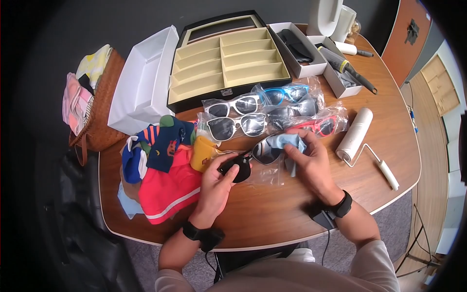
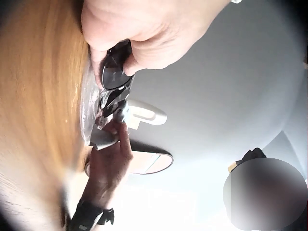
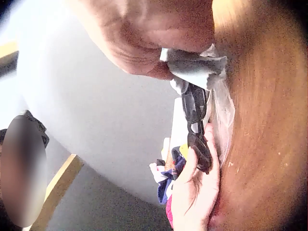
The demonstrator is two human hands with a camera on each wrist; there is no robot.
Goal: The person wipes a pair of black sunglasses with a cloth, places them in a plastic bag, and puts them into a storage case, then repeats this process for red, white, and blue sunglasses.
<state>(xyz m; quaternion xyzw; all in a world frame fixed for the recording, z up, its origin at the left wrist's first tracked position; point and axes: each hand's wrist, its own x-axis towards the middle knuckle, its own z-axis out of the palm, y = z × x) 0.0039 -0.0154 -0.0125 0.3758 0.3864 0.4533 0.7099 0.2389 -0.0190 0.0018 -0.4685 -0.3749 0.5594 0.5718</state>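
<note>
Black sunglasses (image 1: pixel 266 153) are held between the two hands over the front half of the table. My left hand (image 1: pixel 215 186) grips them at one lens, with its thumb on the lens face. At the other lens, my right hand (image 1: pixel 314 165) pinches a light blue cloth (image 1: pixel 291 141) that laps over the lens edge. In the right wrist view the cloth (image 3: pixel 195 67) bunches under the fingers. Beneath the glasses a clear plastic bag (image 1: pixel 265 176) lies on the wood. Bagged white sunglasses (image 1: pixel 237 126) and red sunglasses (image 1: pixel 323 126) lie just beyond the hands.
Behind stands an open sectioned display case (image 1: pixel 228 61), with a white box (image 1: pixel 146 78) to its left. Folded clothes (image 1: pixel 168 182) pile at left, near a wicker basket (image 1: pixel 104 97). At right are a lint roller (image 1: pixel 355 134) and small boxes (image 1: pixel 304 68) holding a case and brush.
</note>
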